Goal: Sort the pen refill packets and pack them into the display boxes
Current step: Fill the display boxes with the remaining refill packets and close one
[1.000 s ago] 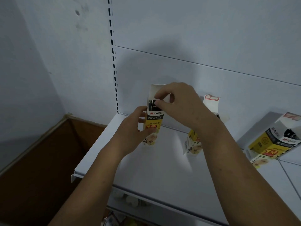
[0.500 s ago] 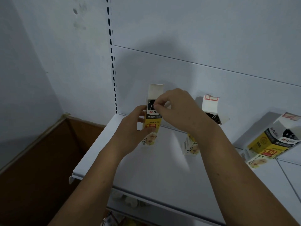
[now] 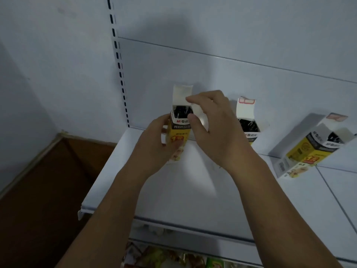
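The box (image 3: 178, 137) is tall and narrow and stands far back on the shelf (image 3: 173, 194), so it will likely tip easily. If the right hand (image 3: 218, 128) tugs or pushes the side flap (image 3: 201, 116) harder than the left hand (image 3: 152, 144) braces, the box could tip toward the back panel (image 3: 212, 70) or twist, and the black refills (image 3: 181, 111) showing in its open mouth could spill. A sharp pull could also crease or tear the thin card. A wide sweep of the right forearm could knock the middle box (image 3: 248, 122), which stands open just right of that hand. The right box (image 3: 313, 147) already leans tilted against the back panel, well apart from both hands; a jolt to the shelf could make it slide.

The left fingers (image 3: 164, 132) are curled round the left side of the box, gripping it about halfway up. The right fingers (image 3: 191, 98) are bent and close together: forefinger above and thumb below pinch the side flap, which they hold out to the right. The top flap (image 3: 182, 92) stands upright behind them, untouched.
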### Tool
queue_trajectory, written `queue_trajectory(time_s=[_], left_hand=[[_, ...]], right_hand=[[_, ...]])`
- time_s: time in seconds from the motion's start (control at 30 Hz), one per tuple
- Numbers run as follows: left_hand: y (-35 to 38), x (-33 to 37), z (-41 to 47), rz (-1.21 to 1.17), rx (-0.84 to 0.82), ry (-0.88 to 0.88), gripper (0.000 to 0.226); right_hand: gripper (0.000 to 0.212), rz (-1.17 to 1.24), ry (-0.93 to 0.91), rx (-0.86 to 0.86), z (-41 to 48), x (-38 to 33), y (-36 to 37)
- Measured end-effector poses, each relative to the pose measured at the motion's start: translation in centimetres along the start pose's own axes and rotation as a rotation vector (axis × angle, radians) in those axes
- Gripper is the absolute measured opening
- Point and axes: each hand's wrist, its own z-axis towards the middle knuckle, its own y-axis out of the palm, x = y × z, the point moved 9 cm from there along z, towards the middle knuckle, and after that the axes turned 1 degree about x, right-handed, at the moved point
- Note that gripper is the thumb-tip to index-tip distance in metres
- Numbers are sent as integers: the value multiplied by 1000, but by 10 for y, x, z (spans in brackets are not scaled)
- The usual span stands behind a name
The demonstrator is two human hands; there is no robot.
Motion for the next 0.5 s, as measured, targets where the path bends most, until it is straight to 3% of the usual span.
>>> queue_trajectory(time_s=[0.13, 0.23, 0.37, 0.5], left_hand=[[-2, -1, -12, 20, 46, 22, 83], [-22, 9, -29, 58, 209, 35, 89], [-42, 47, -67, 143, 408, 175, 54], [3, 99, -97, 225, 280, 290, 35]], right_hand=[[32, 20, -17, 113, -32, -1, -16], [31, 19, 7, 122, -56, 7, -28], [31, 18, 20, 126, -94, 20, -54], [32, -14, 104, 85, -144, 43, -90]])
